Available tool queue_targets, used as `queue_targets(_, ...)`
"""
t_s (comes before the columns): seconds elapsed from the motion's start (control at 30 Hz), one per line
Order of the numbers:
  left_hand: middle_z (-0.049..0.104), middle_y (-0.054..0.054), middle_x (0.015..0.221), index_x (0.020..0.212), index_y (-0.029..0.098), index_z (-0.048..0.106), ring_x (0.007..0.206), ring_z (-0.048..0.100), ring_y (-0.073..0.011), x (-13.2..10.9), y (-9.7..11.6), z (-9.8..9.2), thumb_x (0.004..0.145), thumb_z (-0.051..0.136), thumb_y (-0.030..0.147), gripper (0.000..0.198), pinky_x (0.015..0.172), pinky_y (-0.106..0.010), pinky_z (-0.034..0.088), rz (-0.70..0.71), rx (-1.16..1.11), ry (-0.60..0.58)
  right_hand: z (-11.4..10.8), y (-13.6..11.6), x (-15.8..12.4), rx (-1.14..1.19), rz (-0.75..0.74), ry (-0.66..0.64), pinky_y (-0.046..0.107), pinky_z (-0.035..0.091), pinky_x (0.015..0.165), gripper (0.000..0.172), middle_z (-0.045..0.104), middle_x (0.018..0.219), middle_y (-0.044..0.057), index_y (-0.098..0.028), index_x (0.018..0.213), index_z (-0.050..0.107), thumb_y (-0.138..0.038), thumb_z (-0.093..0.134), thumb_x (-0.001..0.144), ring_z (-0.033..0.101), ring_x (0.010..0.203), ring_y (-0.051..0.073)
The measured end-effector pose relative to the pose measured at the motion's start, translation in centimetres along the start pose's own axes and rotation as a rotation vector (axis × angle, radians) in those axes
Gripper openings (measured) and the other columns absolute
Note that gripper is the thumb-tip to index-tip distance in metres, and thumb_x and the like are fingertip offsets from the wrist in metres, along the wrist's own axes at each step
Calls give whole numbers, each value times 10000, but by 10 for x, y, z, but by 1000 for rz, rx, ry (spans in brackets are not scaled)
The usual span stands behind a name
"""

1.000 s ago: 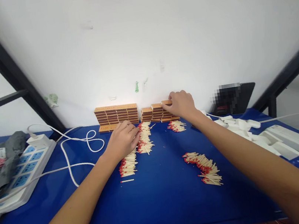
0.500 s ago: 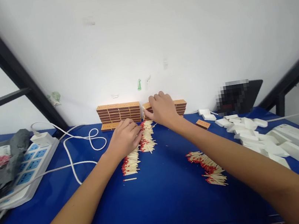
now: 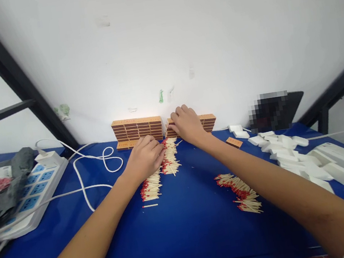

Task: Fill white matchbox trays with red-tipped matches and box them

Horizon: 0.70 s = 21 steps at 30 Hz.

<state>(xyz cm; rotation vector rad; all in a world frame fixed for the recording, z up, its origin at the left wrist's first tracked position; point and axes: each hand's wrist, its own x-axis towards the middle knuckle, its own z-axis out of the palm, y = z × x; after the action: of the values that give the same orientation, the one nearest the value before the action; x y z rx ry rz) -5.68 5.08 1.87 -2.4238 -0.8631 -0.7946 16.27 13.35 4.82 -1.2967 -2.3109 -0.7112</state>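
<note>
Right hand (image 3: 186, 123): bent over the lower matchbox stack (image 3: 207, 120), just right of the tall matchbox stack (image 3: 137, 130); whether it pinches a box or merely presses, I cannot tell.
Lower matchbox stack: an uneven push could probably skew its columns, since no binding shows around them.
Left hand (image 3: 145, 156): in front of the tall matchbox stack, fingers curled beside the main match pile (image 3: 170, 159); whether they pinch any sticks is hidden.
Main match pile: in front of the tall matchbox stack's right end; a sideways fingertip would likely scatter these loose sticks.
Second match pile (image 3: 241, 194): well in front and right of the tall matchbox stack, near the right forearm (image 3: 263, 175), which might smear it if lowered.
Lone matchbox (image 3: 234, 142): right of the tall matchbox stack, well apart; an outward arm swing could knock it.
White cable (image 3: 83, 194): left of the tall matchbox stack; a careless left elbow might snag it.
</note>
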Motion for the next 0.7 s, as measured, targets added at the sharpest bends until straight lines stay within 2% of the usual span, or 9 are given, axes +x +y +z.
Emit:
queue_targets(0.13, 740, -84, 891, 966, 176, 723, 959, 621, -265, 0, 0, -1, 1062, 558, 227, 196, 834, -422, 500, 8, 1, 7, -6, -6, -18, 57, -136, -81, 425, 426, 834, 256, 708, 1094, 209, -133, 1093, 699, -250, 471, 1078, 588, 1065, 345)
queue_targets(0.23, 746, -86, 907, 980, 175, 724, 968, 622, -269, 1, -1, -1, 1061, 559, 226, 191, 836, -429, 500, 12, 5, 16, -14, 6, -43, 138, -95, -121, 391, 428, 788, 284, 744, 1049, 165, -174, 1026, 706, -283, 449, 1080, 634, 998, 301)
queue_targets(0.33, 753, -86, 924, 991, 174, 723, 969, 630, -268, 0, -2, -1, 1062, 557, 222, 188, 825, -425, 502, 23, 7, 31, -28, 45, -70, 257, 33, -223, 365, 427, 717, 243, 769, 946, 104, -206, 930, 706, -332, 525, 1032, 668, 848, 253)
queue_targets(0.4, 757, -86, 923, 1005, 167, 725, 966, 636, -267, 1, -2, 0, 1056, 567, 218, 174, 820, -422, 512, 36, 4, 43, -39, 82, -87, 275, 213, -236, 361, 432, 689, 250, 761, 861, 80, -215, 916, 711, -370, 543, 1019, 666, 765, 240)
queue_targets(0.47, 762, -89, 926, 1019, 160, 726, 965, 641, -267, 1, -1, 0, 1048, 580, 213, 158, 820, -423, 524, 47, 1, 56, -48, 119, -102, 176, 363, -262, 375, 436, 703, 213, 773, 897, 89, -224, 981, 726, -392, 596, 992, 675, 793, 262)
queue_targets(0.53, 767, -90, 944, 1030, 159, 727, 975, 647, -266, 3, 3, -2, 1040, 594, 211, 143, 835, -425, 538, 56, -2, 69, -53, 149, -116, 78, 479, -331, 388, 428, 701, 166, 782, 956, 121, -223, 960, 731, -343, 619, 979, 678, 839, 292)
queue_targets(0.6, 768, -89, 962, 1048, 154, 727, 990, 655, -260, 4, 8, -5, 1027, 618, 201, 121, 859, -422, 554, 70, -8, 74, -51, 169, -127, 50, 520, -398, 390, 424, 704, 138, 777, 954, 147, -205, 919, 734, -276, 628, 970, 674, 841, 298)
queue_targets(0.7, 772, -84, 976, 1068, 145, 720, 991, 663, -253, 7, 18, -8, 1003, 649, 170, 100, 876, -416, 570, 105, -34, 93, -37, 180, -139, 87, 499, -504, 368, 426, 709, 40, 770, 917, 149, -180, 844, 733, -175, 728, 884, 673, 813, 273)
